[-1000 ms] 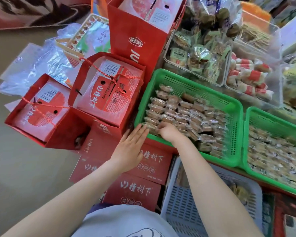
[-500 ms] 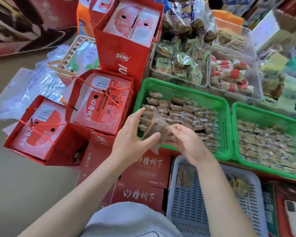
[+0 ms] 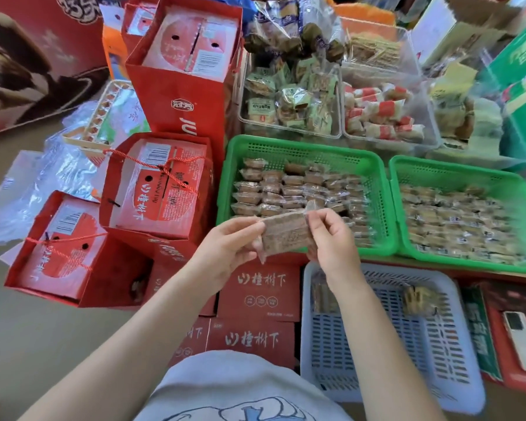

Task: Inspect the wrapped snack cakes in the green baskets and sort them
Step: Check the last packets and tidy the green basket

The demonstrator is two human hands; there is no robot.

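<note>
Head view looks down on two bare forearms meeting over the near rim of a green perforated plastic basket (image 3: 377, 189), where both hands hold one brown snack cake in a clear crinkled wrapper (image 3: 286, 235) up in the air between them. The left hand (image 3: 225, 250) pinches the wrapper's left end with thumb and curled fingers, and the right hand (image 3: 331, 238) pinches its right end near the top corner, so the cake hangs stretched flat between the two grips, just in front of the basket and above the red printed cartons (image 3: 258, 290) stacked below. That basket is filled with rows of similar wrapped brown cakes (image 3: 289, 189), lying close together. A second green perforated basket (image 3: 456, 174) stands touching it on the right, packed with paler wrapped cakes (image 3: 459, 220); motion blur there makes their details hard to read. Nearer the person, under the right forearm, sits a pale blue slotted plastic basket (image 3: 438, 360) with what seem to be two wrapped cakes in it, one near its left wall and one toward its right. Behind the green baskets are clear plastic bins of other wrapped snacks (image 3: 289, 107). Red paper gift bags with cord handles (image 3: 158, 189) crowd the left side
</note>
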